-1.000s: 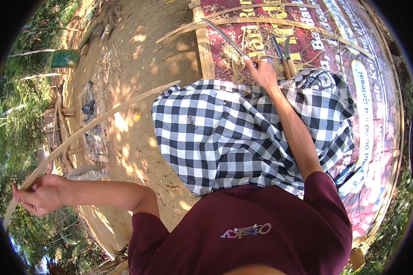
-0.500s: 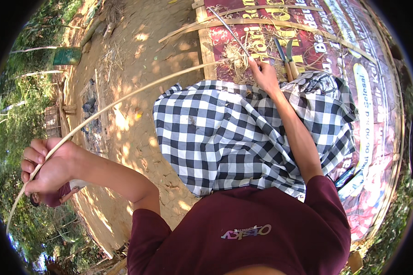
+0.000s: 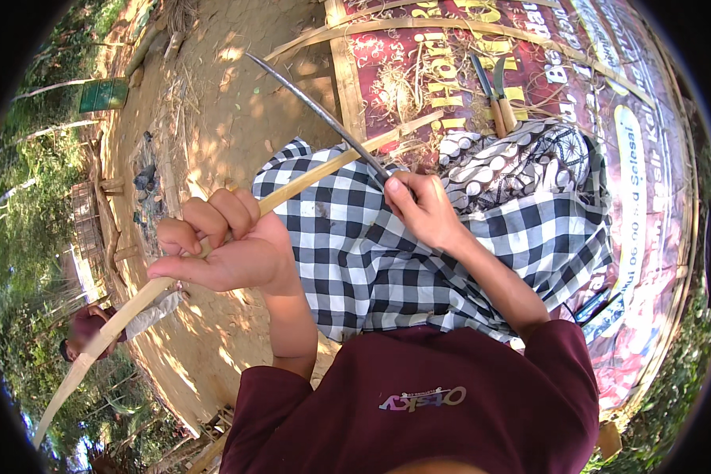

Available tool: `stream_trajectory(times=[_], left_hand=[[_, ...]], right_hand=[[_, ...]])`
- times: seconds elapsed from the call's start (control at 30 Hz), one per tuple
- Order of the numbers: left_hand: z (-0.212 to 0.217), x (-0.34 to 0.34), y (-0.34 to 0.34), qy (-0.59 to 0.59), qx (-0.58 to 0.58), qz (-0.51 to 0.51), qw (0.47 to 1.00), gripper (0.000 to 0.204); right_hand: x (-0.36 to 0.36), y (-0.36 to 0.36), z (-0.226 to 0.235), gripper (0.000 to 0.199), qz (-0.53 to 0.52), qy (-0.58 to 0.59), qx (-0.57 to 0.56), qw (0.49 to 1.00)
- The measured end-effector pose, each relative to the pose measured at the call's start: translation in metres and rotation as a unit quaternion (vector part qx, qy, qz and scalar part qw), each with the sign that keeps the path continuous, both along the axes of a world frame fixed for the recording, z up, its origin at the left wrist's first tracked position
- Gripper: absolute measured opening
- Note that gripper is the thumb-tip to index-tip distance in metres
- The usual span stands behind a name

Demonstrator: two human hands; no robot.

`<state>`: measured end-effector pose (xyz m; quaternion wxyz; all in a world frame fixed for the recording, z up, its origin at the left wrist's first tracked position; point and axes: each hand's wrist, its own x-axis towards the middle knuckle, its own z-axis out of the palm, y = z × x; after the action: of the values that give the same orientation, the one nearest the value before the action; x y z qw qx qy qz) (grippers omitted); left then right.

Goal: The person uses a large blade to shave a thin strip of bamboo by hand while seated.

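Observation:
My left hand (image 3: 229, 241) is closed around a long pale bamboo strip (image 3: 312, 175). The strip's near end bends down past my wrist to the lower left, and its far end reaches over the edge of the banner-covered platform. My right hand (image 3: 423, 207) grips a knife with a long, narrow dark blade (image 3: 304, 99); its handle is hidden in my fist. The blade points up and left and crosses the strip, apparently touching it. A black-and-white checked cloth (image 3: 344, 261) covers my lap beneath both hands.
Two wooden-handled knives, one with a straight blade (image 3: 483, 77) and one with a curved blade (image 3: 499, 77), lie on the printed banner (image 3: 529, 83). Curly shavings (image 3: 397, 87) and long bamboo strips (image 3: 466, 28) lie around them. Another person (image 3: 95, 328) is at the lower left.
My left hand has moved right, bringing the bamboo strip closer and turning its broad face up. The knife has come nearer and swung left, now lying across the strip.

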<state>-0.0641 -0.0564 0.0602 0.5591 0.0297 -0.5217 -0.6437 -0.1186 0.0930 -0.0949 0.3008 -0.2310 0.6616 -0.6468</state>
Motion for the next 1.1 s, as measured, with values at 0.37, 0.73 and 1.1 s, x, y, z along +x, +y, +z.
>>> stream_trajectory(times=[0.37, 0.73, 1.1], left_hand=[[-0.017, 0.018, 0.002, 0.040, 0.013, -0.067, 0.997, 0.057], [-0.014, 0.025, 0.000, 0.006, -0.020, -0.161, 0.987, 0.060], [-0.016, 0.037, -0.007, 0.019, -0.068, -0.323, 0.944, 0.064]], right_hand=[[0.059, 0.014, 0.041, 0.039, 0.027, 0.025, -0.032, 0.999], [0.050, 0.022, 0.054, 0.039, 0.011, 0.051, 0.027, 0.998], [0.052, 0.031, 0.064, 0.041, 0.040, -0.054, 0.043, 0.997]])
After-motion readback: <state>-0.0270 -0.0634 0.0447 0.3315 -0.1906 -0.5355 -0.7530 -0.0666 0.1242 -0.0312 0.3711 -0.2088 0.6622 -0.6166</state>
